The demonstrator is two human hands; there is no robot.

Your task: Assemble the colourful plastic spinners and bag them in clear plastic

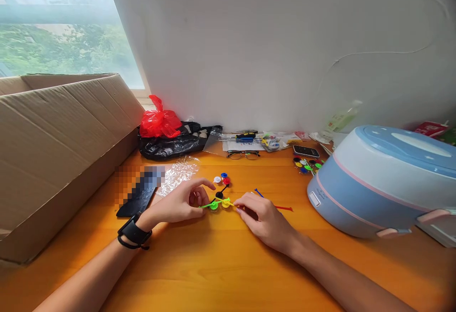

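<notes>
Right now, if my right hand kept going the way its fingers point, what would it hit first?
Probably the yellow disc, just left of your right hand's fingers; they may already touch its rod. Beyond it lie the green disc and your left hand.

Single head-worn view, looking forward and down at the worktop (213, 269) from close range; wall (270, 41) at 12 o'clock, window (53, 27) at 10 o'clock.

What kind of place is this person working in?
Most likely a home desk by a window: an orange wooden tabletop against a white wall, cluttered with a cardboard box, glasses and screwdrivers, where the left hand and right hand pinch small coloured stick-and-disc pieces.
</notes>
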